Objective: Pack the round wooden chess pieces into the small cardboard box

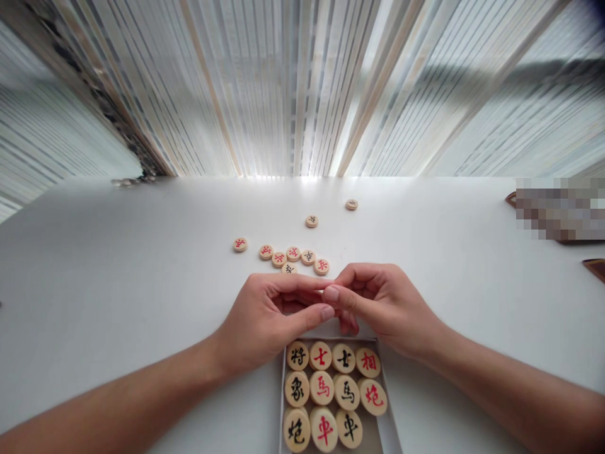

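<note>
My left hand (pixel 267 318) and my right hand (pixel 382 302) meet above the far end of a shallow white box (pixel 390 422). Both have fingers curled, thumbs and fingertips touching each other. What they pinch, if anything, is hidden between them. The box holds several round wooden Chinese chess pieces (pixel 322 388) in rows, with red or black characters. Just beyond my fingers several loose pieces (pixel 293 253) lie on the white table (pixel 118 271). Two more pieces (pixel 311 221) sit farther back.
Striped curtains or blinds (pixel 302 82) rise behind the table's far edge. At the right edge lie a blurred-out patch and brown objects (pixel 596 267). A single piece (pixel 240 244) lies left of the loose group.
</note>
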Tool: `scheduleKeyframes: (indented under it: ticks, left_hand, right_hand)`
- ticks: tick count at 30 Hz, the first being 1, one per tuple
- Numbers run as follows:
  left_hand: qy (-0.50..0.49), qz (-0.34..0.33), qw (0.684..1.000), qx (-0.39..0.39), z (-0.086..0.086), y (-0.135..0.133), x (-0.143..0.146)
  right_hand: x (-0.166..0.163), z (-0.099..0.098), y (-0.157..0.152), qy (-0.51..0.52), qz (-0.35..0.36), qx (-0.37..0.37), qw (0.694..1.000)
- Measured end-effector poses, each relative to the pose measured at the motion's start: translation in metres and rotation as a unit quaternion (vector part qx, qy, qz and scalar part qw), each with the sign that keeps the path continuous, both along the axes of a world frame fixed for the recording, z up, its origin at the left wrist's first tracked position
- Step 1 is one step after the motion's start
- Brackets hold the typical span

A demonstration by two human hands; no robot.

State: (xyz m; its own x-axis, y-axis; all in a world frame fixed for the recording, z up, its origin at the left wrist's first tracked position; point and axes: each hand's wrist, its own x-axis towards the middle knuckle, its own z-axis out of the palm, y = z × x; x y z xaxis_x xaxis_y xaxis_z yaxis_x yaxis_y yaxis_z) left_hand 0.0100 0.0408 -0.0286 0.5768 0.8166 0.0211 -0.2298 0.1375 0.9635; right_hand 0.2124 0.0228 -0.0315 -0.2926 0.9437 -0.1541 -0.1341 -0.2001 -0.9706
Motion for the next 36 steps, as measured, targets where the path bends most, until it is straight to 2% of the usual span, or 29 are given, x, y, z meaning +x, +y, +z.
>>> scheduleKeyframes:
  ticks: [10,19,26,36]
  left_hand:
    - [0.049,0.048,0.997,-0.033,0.0014,0.0061,-0.001]
    - [0.022,0.054,0.996,-0.062,0.0,0.0075,-0.0029]
    - [0.036,0.042,0.998,-0.018,-0.001,0.0031,-0.0021]
    - [0.003,0.031,1.0,-0.003,-0.002,-0.0001,-0.0003]
  right_hand:
    - [0.0053,-0.0001,0.0033,0.027,0.038,0.036,0.998]
    - [0.0009,-0.0005,0.0029,0.06,0.026,-0.006,0.998]
    - [-0.003,-0.0021,-0.0007,0.025,0.002,-0.044,0.999]
    - [0.0011,0.0013,-0.0008,-0.013,0.025,0.016,0.999]
